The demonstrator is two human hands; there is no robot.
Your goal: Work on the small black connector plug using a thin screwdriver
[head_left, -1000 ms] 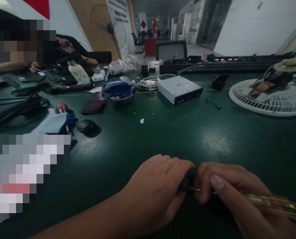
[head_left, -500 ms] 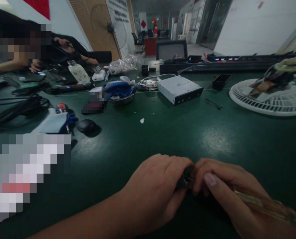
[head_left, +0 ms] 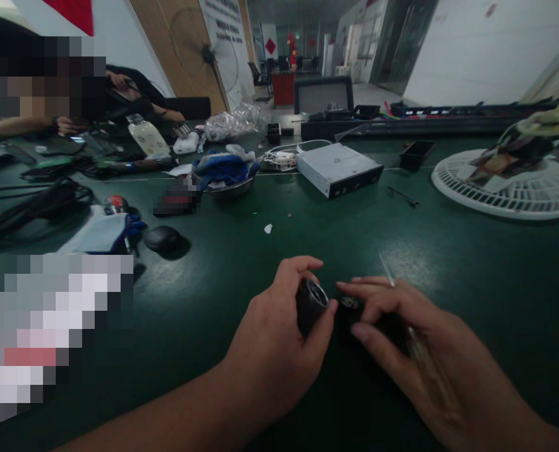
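Nothing is legible: dark writing [head_left: 228, 28] on the far white panel [head_left: 245, 78] and small marks [head_left: 349, 187] on the disc drive [head_left: 338, 164] blur.

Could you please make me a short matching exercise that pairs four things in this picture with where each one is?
Things
1. Hollow black cylinder
2. Screwdriver
3. Blue cloth
4. Computer mouse

Places
A. Heaped in a metal bowl
B. Held in the right hand
C. Directly on the green tabletop
D. Held in the left hand

Right pairs: 1-D, 2-B, 3-A, 4-C
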